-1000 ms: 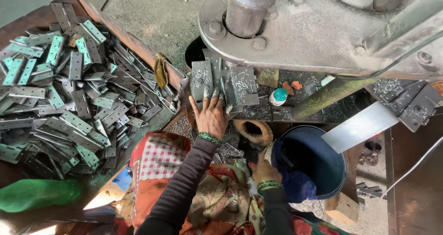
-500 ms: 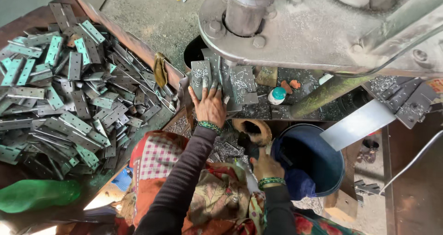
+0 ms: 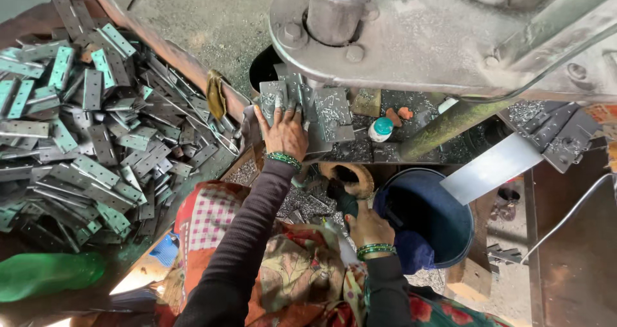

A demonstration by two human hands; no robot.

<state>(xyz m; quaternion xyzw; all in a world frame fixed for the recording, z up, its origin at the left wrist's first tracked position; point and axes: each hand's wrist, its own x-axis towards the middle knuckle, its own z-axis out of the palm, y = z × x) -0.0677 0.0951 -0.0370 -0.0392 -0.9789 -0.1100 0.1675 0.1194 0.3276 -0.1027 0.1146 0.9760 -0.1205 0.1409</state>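
My left hand (image 3: 286,131) lies on a grey metal hinge plate (image 3: 272,97) on the press bed, fingers spread over it and thumb at its left edge. More perforated plates (image 3: 331,112) sit beside it under the grey press ram (image 3: 337,9). My right hand (image 3: 366,227) is lower, next to a blue bucket (image 3: 450,237), fingers closed around a dark handle-like object (image 3: 346,202). Both wrists carry green bangles.
A large pile of grey and green-tinted hinge plates (image 3: 83,128) fills a brown tray at left. A small white bottle with a teal cap (image 3: 381,129) stands on the bed. A flat metal strip (image 3: 491,168), a green bottle (image 3: 45,275) and metal shavings lie about.
My left hand has slid forward with the plate, further under the press. My right hand has risen slightly beside the bucket.
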